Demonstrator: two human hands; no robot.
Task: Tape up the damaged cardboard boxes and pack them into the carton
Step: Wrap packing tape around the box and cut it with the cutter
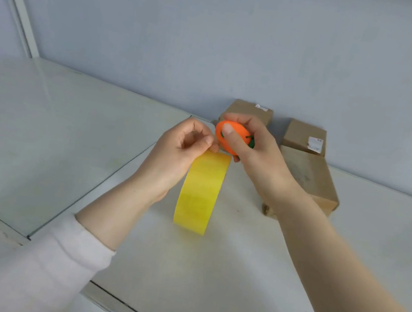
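Both forearms enter from the lower edge and are cut off there: the left wears a pale sleeve (47, 265), the right is bare. They reach over a white table (207, 277).

The tape (200, 192) is a broad, bright yellow, slightly translucent band held in the air above the table, between the two hands, and running down towards the viewer. Whether it is a full roll seen on its outer face or a pulled length cannot be told.

The left hand (176, 148) pinches the tape's upper edge between thumb and curled fingers. The right hand (254, 150) grips an orange tool (229, 138), rounded, with green parts. Most of the tool is covered by the fingers, and its working edge is hidden.

Behind the right wrist, which hides its near left corner, lies a large box (312, 178) of plain brown cardboard. Beyond it, against the grey wall (218, 36), stand a left rear box (252, 110), partly hidden by the right hand, and a right rear box (302, 136) bearing a torn white label (315, 143), its print too small to read.
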